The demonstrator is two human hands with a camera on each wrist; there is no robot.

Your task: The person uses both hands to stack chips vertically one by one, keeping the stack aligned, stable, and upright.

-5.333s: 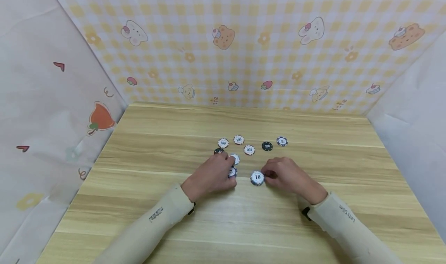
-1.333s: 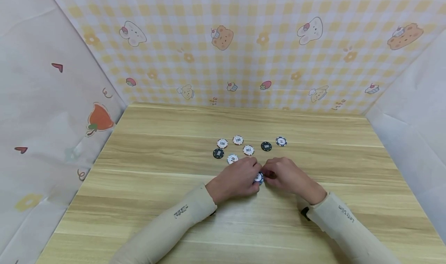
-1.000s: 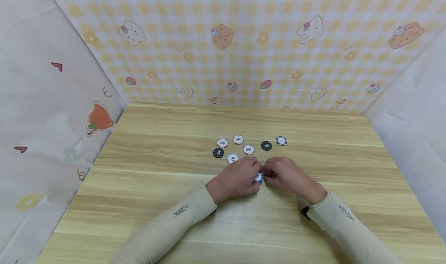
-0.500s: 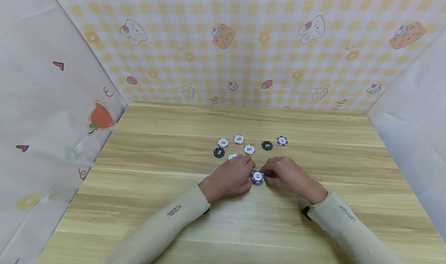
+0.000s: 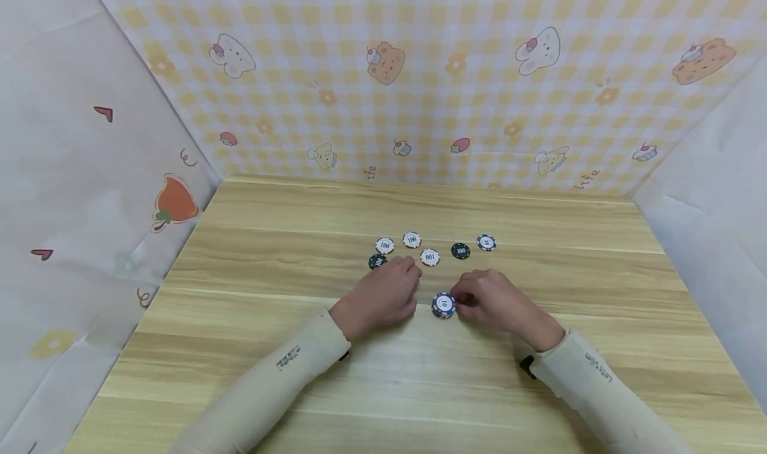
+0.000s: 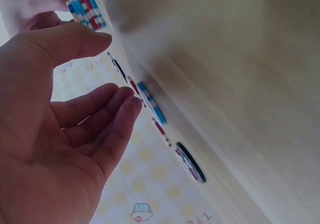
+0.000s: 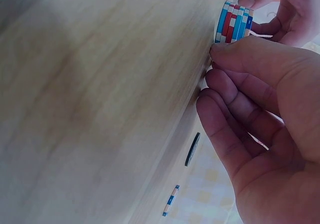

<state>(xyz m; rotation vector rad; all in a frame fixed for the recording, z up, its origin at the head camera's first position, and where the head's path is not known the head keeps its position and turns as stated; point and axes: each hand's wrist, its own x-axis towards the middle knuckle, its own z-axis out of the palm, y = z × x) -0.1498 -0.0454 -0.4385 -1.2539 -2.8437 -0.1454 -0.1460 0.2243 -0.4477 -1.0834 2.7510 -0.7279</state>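
A short stack of poker chips (image 5: 444, 304), with a dark blue "10" chip on top, stands near the middle of the wooden table. My right hand (image 5: 494, 301) holds its right side with curved thumb and forefinger, their tips (image 7: 218, 48) at the stack's edge in the right wrist view. Left of the stack, my left hand (image 5: 379, 295) reaches over the table with thumb and fingers apart and nothing gripped. In the left wrist view its fingertips are right by a light blue and white chip (image 6: 152, 103); the head view has that chip hidden under the hand.
Behind the hands lie loose chips: white and red "100" chips (image 5: 385, 245), a black "100" chip (image 5: 461, 251), another black chip (image 5: 377, 261) partly covered by the left hand, and a dark blue chip (image 5: 487, 242) farthest right. A patterned cloth (image 5: 335, 108) hangs along the table's back edge.
A dark blue chip from under my left hand now tops the stack, where a light blue one showed before. My left hand has let go and moved back left. The right hand stays put.
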